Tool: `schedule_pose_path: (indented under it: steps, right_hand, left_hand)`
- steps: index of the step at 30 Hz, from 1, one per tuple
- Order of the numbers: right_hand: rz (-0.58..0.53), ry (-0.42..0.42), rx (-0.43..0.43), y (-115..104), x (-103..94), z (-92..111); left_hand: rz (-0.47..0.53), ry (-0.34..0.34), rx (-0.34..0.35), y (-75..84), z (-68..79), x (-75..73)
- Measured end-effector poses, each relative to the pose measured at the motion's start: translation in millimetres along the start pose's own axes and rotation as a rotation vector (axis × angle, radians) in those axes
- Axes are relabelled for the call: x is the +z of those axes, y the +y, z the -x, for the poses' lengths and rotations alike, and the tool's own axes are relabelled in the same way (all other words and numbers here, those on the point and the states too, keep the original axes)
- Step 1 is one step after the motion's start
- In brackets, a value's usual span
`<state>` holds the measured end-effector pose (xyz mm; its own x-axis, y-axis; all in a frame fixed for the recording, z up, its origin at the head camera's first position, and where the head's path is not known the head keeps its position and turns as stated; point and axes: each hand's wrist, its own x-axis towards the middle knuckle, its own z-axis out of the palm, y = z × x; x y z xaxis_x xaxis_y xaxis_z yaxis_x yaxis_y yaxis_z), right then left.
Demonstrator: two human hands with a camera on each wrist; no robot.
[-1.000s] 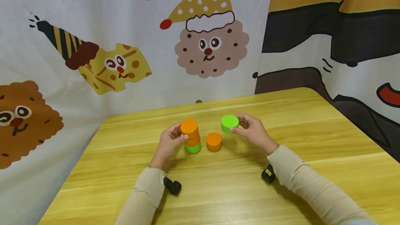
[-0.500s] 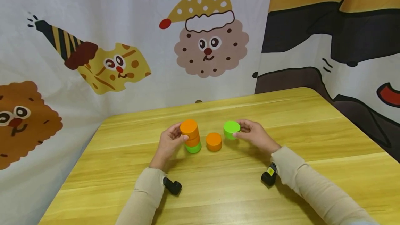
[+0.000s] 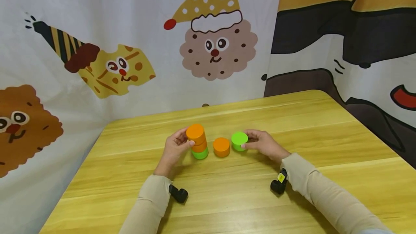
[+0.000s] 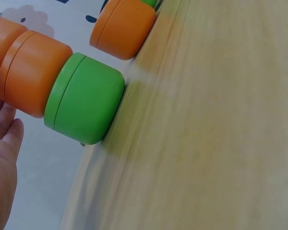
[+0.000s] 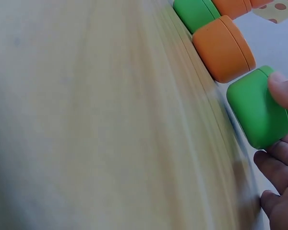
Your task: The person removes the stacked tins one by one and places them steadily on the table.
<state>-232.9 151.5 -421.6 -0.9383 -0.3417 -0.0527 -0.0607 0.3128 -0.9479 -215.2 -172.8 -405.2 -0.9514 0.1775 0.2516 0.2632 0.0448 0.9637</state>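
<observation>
Three small round lidded jars stand stacked left of centre in the head view: a green jar (image 3: 200, 154) at the bottom, an orange jar (image 3: 199, 147) in the middle, another orange jar (image 3: 195, 133) on top. My left hand (image 3: 173, 151) grips the top jar from the left side, thumb in front. A single orange jar (image 3: 221, 147) sits upright on the table just right of the stack. Beside that one, my right hand (image 3: 265, 144) pinches a second green jar (image 3: 239, 140) between thumb and fingers. The right wrist view shows this green jar (image 5: 259, 108) close over the tabletop, slightly tilted.
The wooden table (image 3: 227, 198) reaches to a printed cloth (image 3: 130, 17) hanging behind its far edge. Small black cameras (image 3: 178, 193) are strapped at both sleeve cuffs and hang close over the tabletop.
My right hand has lowered the green jar toward the table, bringing it beside the single orange jar. My left hand keeps its grip on the stack's top jar, and the stack stays in place.
</observation>
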Motion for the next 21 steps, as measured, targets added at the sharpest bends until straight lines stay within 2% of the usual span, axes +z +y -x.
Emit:
schedule_pose_path:
  steps: [13,21]
  right_hand:
    - [-0.003,-0.008,0.009,3.6,4.1,0.8]
    - [-0.005,-0.002,-0.011,4.4,3.3,0.0]
  left_hand:
    - [0.026,-0.004,0.024,-1.5,2.5,1.2]
    - [0.024,0.026,0.004,-0.8,-0.4,1.5]
